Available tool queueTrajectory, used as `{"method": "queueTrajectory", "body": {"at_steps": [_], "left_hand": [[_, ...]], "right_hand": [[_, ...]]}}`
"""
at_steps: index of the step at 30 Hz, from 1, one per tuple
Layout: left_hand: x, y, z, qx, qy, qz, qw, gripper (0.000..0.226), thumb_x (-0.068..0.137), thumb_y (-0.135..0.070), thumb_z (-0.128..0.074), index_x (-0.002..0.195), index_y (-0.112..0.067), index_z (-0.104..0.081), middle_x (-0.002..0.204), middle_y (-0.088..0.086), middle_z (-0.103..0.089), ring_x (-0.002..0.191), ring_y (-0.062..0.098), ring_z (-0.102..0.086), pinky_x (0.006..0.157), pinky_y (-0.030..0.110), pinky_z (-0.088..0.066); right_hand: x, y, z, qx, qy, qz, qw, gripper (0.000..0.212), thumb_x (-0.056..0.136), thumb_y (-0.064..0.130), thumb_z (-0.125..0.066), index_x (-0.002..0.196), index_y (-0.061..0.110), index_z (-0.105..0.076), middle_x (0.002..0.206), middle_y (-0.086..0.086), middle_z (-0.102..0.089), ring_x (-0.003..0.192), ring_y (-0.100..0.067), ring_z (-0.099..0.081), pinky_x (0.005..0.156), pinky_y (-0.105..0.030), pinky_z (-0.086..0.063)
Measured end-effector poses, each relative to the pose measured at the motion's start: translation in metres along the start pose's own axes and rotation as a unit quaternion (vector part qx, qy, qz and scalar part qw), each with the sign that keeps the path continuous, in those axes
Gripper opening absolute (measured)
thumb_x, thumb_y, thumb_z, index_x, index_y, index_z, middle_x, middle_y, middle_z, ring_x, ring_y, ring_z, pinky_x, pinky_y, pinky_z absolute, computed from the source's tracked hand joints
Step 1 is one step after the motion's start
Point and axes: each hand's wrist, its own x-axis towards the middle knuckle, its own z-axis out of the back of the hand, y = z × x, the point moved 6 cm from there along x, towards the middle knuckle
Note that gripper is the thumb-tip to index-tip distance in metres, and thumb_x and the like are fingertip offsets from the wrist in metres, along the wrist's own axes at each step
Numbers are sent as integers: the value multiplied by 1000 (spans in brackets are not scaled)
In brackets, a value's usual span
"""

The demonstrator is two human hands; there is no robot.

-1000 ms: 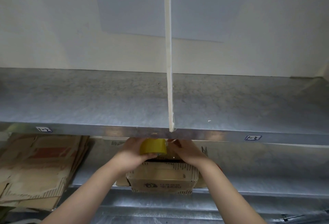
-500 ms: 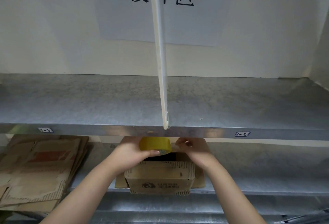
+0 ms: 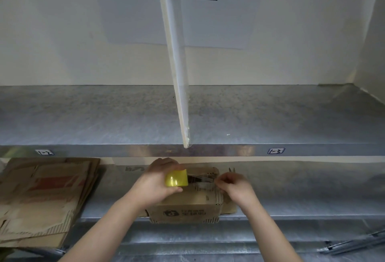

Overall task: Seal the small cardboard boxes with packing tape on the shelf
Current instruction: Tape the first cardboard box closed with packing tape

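A small cardboard box (image 3: 185,209) with black print stands at the front edge of the lower metal shelf (image 3: 291,195). Just above its top my left hand (image 3: 155,182) grips a yellow roll of packing tape (image 3: 176,178). A clear strip of tape (image 3: 201,178) stretches from the roll to the right, over the box top. My right hand (image 3: 234,186) pinches the free end of that strip at the box's right side. Whether the strip touches the box I cannot tell.
A stack of flattened cardboard boxes (image 3: 41,197) lies on the lower shelf at the left. The upper metal shelf (image 3: 270,116) juts out right above the hands, split by a white vertical divider (image 3: 177,64). Metal rails (image 3: 358,243) lie at lower right.
The hands have moved apart: the right hand pulled the tape end to the right, drawing a strip off the roll. The roll has turned in my left hand and dropped lower over the box.
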Motion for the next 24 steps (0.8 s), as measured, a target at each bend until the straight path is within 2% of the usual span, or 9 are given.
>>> {"method": "queueTrajectory", "body": {"at_steps": [4,7,11,13,16,19,24], "left_hand": [[3,0,-1,-7,-10,14,1000,56,73,-57,-73,122,-53,-46,122,-27,-45,120,1,-39,96,21,-38],[11,-1,0,-14,-21,41,999,59,69,-62,-73,120,-52,-45,118,-19,-53,107,6,-45,85,23,-41],[19,1,-13,-24,3,66,998,57,71,-57,-75,119,-49,-46,122,-17,-48,116,11,-43,88,25,-38],[19,4,-19,-32,9,78,996,56,70,-57,-75,117,-51,-45,118,-20,-44,116,10,-41,85,24,-35],[21,10,-25,-38,22,97,994,57,67,-61,-75,113,-55,-44,119,-17,-43,111,9,-40,83,25,-35],[27,12,-31,-41,31,105,993,58,65,-62,-75,113,-55,-43,113,-19,-40,102,6,-36,80,25,-34],[38,7,-41,-45,39,113,992,56,71,-57,-73,120,-51,-48,122,-16,-51,98,6,-43,78,23,-35]], "right_hand": [[4,-2,6,25,-8,6,1000,11,89,35,-66,80,29,-69,77,11,-71,72,-3,-64,65,-22,-45],[11,-9,10,64,-17,-6,998,15,88,30,-67,74,26,-67,73,8,-68,67,-9,-61,63,-25,-43],[17,-17,5,54,-35,17,998,12,90,23,-67,79,21,-62,97,3,-59,84,-16,-62,66,-25,-48],[18,-26,-3,115,-13,-9,993,11,93,23,-65,83,20,-61,100,0,-63,88,-18,-65,64,-24,-53],[19,-35,-10,152,5,-45,987,18,94,23,-63,80,16,-54,97,-2,-68,83,-17,-66,59,-20,-51],[20,-36,-13,175,2,-61,983,26,94,19,-63,74,16,-46,78,-1,-62,67,-12,-60,53,-21,-47],[23,-49,-19,222,-1,-94,970,22,98,13,-55,79,12,-45,82,-2,-73,85,-17,-71,58,-26,-54]]}}
